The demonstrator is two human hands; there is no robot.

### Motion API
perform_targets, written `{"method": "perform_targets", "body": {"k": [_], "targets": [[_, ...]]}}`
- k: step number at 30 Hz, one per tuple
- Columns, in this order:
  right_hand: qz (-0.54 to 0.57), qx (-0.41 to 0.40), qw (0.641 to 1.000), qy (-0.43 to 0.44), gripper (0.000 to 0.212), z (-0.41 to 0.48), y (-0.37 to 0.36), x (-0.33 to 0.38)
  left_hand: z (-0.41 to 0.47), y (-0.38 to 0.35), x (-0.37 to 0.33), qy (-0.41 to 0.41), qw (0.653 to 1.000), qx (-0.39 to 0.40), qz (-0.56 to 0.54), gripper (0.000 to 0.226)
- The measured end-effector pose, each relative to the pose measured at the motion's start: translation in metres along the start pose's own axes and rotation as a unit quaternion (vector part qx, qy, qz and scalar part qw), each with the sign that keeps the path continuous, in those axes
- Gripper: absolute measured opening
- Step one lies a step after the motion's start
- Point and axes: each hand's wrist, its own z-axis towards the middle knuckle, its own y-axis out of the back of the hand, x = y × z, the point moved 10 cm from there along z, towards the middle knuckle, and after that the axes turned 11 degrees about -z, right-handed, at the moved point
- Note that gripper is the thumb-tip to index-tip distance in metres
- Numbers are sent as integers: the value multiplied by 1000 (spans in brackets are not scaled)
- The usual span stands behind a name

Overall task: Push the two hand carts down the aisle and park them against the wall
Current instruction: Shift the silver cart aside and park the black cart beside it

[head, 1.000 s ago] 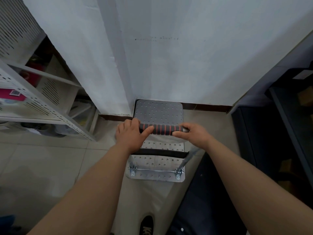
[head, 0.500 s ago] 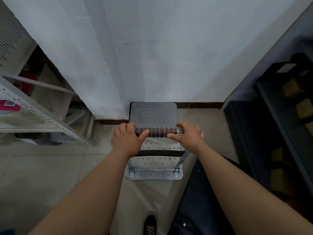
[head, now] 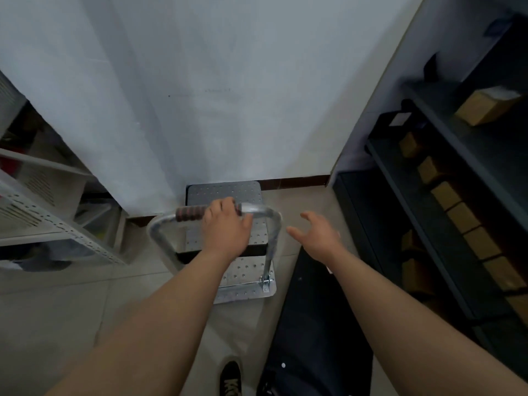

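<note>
1. The left hand (head: 227, 227) is curling over the cart handle (head: 200, 213), fingers wrapped on the bar at the right end of the red-and-black grip.
2. The right hand (head: 320, 235) is hanging open beside the handle's right bend, fingers spread, gripping nothing and touching nothing.
3. One hand cart (head: 224, 195) is showing clearly: a perforated grey metal deck, its far edge lying up against the white wall (head: 228, 81) at the baseboard, tucked beside the wall's jutting corner.
4. The handle frame is leaning rather than standing straight; whether it is being folded down cannot be told.
5. Progress, as a judgement: this cart is looking parked or nearly so, with only the letting go left.
6. A second cart is not clearly in view. A dark flat shape (head: 317, 324) is lying on the floor under the right forearm; it cannot be told what it is, so that cart's state is staying open.
7. Count: two hands, one handle, one cart confirmed.
8. Count, surroundings: one pale perforated shelf rack (head: 43, 221) on the left, one dark shelf unit (head: 445, 224) on the right holding a row of tan boxes (head: 468, 221), roughly ten, blurred; one dark shoe (head: 231, 378) at the bottom edge.
</note>
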Motion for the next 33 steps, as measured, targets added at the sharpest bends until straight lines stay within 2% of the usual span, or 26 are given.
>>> {"method": "perform_targets", "body": {"k": [5, 13, 19, 25, 30, 33], "targets": [[3, 6, 1000, -25, 65, -64, 16, -71, -80, -47, -47, -21, 998, 51, -28, 51], [0, 54, 998, -34, 68, -181, 2, -184, -214, -114, -75, 20, 991, 121, -53, 50], [-20, 127, 991, -44, 69, -249, -29, -238, -307, -155, -74, 41, 965, 254, -52, 52], [-40, 176, 983, -41, 64, -299, -53, -258, -361, -174, -59, 26, 938, 346, 22, 55], [-21, 187, 981, -48, 37, -335, -65, -269, -391, -193, -53, -8, 914, 398, 75, 47], [-43, 199, 977, -69, 40, -355, -78, -284, -401, -201, -45, -62, 901, 404, 145, 49]]}}
